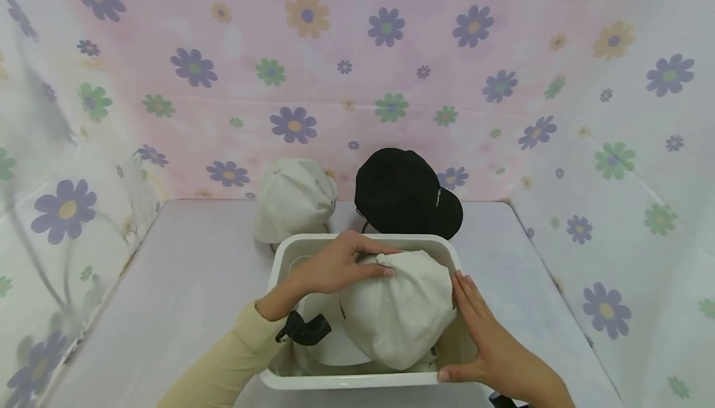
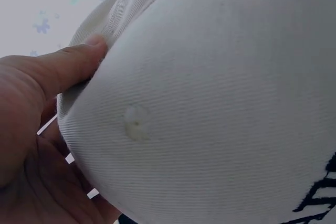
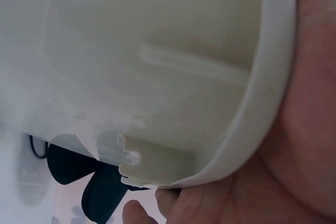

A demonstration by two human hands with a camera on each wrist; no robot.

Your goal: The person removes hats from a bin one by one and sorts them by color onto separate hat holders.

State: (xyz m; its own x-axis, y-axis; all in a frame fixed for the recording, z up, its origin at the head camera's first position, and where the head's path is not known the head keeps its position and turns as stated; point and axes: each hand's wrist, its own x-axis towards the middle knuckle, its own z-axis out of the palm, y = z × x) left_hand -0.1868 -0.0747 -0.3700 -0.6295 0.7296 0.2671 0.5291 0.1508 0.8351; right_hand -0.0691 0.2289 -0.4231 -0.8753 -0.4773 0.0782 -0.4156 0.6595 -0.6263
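Observation:
A white cap [image 1: 402, 312], with dark embroidery visible in the left wrist view, sits in a white plastic bin [image 1: 357, 383]. My left hand [image 1: 335, 265] pinches the cap's crown near the top button, thumb on the near side and fingers behind. In the left wrist view the cloth [image 2: 210, 87] bunches at the thumb. My right hand [image 1: 494, 343] rests against the bin's right side, fingers straight along the rim and thumb over the front corner. Another pale brim [image 1: 329, 333] shows to the left inside the bin; how many caps lie underneath is hidden.
Behind the bin stand another white cap [image 1: 296, 200] on the left and a black cap [image 1: 396, 190] on the right. Flowered cloth walls [image 1: 352, 85] enclose the white tabletop [image 1: 184, 284] at the back and both sides. A black strap mount [image 1: 304, 328] is on my left wrist.

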